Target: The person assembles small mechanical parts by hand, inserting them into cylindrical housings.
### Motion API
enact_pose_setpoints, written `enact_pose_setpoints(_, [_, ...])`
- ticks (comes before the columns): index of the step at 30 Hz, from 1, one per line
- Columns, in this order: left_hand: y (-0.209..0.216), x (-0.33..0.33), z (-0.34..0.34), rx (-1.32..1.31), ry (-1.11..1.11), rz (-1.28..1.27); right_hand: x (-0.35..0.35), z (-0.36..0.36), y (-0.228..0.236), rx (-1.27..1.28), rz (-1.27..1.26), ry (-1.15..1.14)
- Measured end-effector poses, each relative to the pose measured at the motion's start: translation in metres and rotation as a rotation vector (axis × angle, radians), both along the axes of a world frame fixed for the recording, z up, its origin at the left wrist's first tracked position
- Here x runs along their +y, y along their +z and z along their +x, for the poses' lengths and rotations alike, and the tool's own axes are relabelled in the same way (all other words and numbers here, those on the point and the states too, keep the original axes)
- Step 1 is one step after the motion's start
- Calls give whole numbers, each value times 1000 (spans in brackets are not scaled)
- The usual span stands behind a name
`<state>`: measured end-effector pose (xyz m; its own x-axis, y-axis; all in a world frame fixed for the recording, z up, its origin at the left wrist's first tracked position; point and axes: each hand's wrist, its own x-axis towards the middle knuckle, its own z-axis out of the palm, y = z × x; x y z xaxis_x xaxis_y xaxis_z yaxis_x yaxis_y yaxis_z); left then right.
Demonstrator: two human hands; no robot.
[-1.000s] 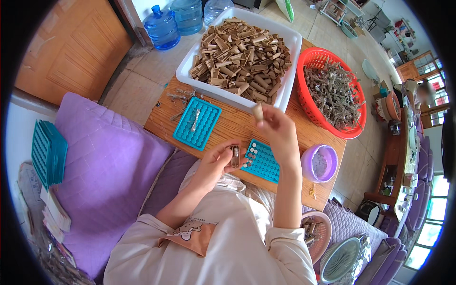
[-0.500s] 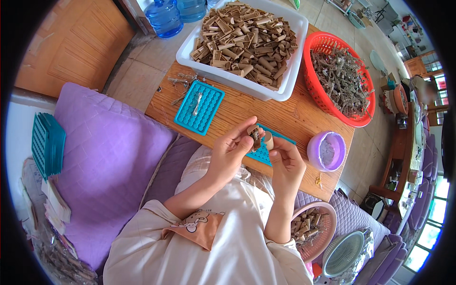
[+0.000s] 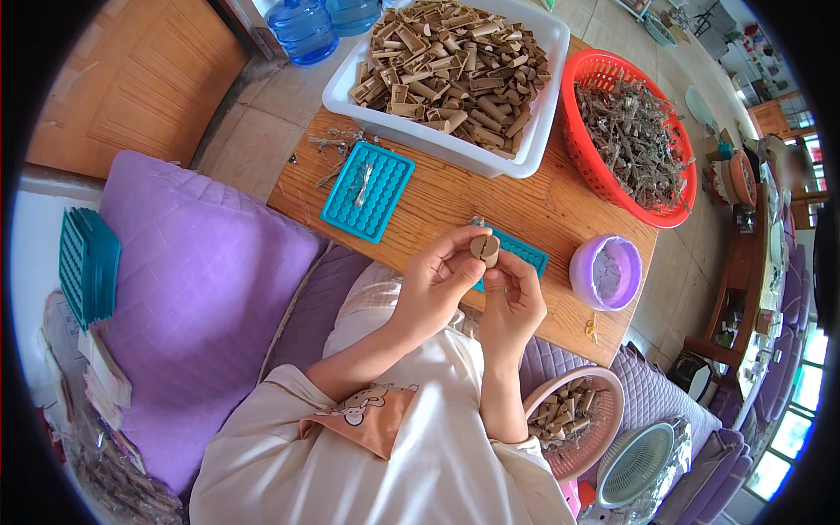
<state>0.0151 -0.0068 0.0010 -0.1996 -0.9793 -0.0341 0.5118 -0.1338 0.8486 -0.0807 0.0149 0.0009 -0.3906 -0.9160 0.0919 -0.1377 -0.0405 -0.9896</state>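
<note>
A short brown cylinder (image 3: 484,250) made of two half-shells is pressed between my hands above the table. A dark seam runs across its round end. My left hand (image 3: 439,282) grips its left side with thumb and fingers. My right hand (image 3: 512,306) pinches the right and lower side with thumb and fingertips. Whatever lies inside the shells is hidden. Beneath my hands, a teal dimpled tray (image 3: 528,254) is partly covered. Another teal tray (image 3: 374,219), with a small bundle of pale strands (image 3: 363,184) on it, lies to the left.
A white tub (image 3: 337,98) heaped with brown half-shells (image 3: 455,66) stands at the back of the wooden table (image 3: 420,245). Beside it sits a red basket (image 3: 573,131) of tangled grey-brown pieces. A purple bowl (image 3: 632,273) is at right; a pink basket (image 3: 617,411) holds brown cylinders.
The two half-shells, apart half a second ago with dark contents showing in the left one, are now together as one cylinder. My right hand has moved left, toward my left hand.
</note>
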Motion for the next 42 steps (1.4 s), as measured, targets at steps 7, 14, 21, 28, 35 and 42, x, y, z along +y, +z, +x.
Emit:
enact_pose_setpoints(7, [6,-2,1,4,-3,-24,0,-2,-1,33,8,27])
enact_pose_setpoints(14, [-1,2,-5,-337,52,-223,2,-2,-3,259,-15,406])
enact_pose_setpoints(21, [-6,5,-13,-187,-48,-185,9,-10,-10,303,-18,426])
enact_pose_setpoints(28, [-20,-5,-3,138,-129,1,-5,-96,15,364,293,297])
enact_pose_setpoints(35, [-19,0,2,39,-248,-40,-45,-189,-6,862,396,17])
enact_pose_setpoints(42, [-21,2,0,34,-345,4,-51,-189,-18,1031,480,52])
